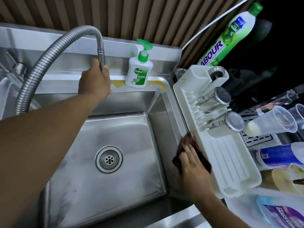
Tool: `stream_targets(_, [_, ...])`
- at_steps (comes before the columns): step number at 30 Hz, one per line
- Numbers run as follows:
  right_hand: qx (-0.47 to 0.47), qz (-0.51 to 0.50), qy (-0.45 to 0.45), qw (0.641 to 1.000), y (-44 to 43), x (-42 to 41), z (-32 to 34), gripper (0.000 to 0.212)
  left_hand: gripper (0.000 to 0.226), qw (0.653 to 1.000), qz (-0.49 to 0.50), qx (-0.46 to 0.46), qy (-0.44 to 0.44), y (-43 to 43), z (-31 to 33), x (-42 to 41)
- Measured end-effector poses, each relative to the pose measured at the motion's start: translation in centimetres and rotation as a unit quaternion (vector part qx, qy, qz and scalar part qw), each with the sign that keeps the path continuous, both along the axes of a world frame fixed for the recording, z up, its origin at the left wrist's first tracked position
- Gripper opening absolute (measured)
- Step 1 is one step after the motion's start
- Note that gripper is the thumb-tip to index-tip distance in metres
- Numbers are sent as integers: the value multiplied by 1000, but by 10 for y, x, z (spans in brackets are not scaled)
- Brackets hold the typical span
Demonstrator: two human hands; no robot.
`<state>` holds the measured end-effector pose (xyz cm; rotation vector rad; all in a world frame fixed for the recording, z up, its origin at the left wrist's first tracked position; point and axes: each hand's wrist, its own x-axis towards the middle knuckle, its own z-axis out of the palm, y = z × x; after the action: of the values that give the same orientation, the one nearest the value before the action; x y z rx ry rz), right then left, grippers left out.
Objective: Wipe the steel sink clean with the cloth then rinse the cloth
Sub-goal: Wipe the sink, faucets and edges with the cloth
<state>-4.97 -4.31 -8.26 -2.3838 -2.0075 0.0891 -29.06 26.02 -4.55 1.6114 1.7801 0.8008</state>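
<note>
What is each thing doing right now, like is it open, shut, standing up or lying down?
sink, holds no dishes or pooled water.
drain, unplugged.
tap hose, arched over, no water seen.
cloth, bunched on the sink's right rim.
left hand, grips the tap hose's end.
right hand, flat, pressing the cloth.
soap bottle, upright on the back ledge.
steel cups, lying sideways in the white rack.

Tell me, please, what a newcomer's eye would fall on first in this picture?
The steel sink fills the middle, with its round drain. The left hand grips the tip of the flexible tap hose over the back rim; the right hand presses a dark cloth on the right rim beside the white drying rack. A green-topped soap bottle stands on the back ledge.
</note>
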Motion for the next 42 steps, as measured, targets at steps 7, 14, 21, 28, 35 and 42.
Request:
stream_targets(7, [-7,-54,10,998,5,0,-11,72,34,1000,-2,-2,9,-4,5,1])
stream_targets(14, [-83,-45,34,995,51,6,-4,73,23,999,-5,20,28,-17,18,3])
stream_targets(21, [-41,-137,60,988,-120,-24,-4,69,27,999,-18,25,30,-18,18,2])
stream_targets(28, [-51,-57,6,997,-4,-9,-17,75,33,1000,-13,-1,-1,-10,13,-1])
stream_targets(35, [-48,-31,-10,998,164,0,-15,65,26,1000,-1,12,-18,-6,2,2])
stream_targets(42, [-69,-19,54,996,229,5,-17,71,29,1000,-1,18,-4,-2,-4,0])
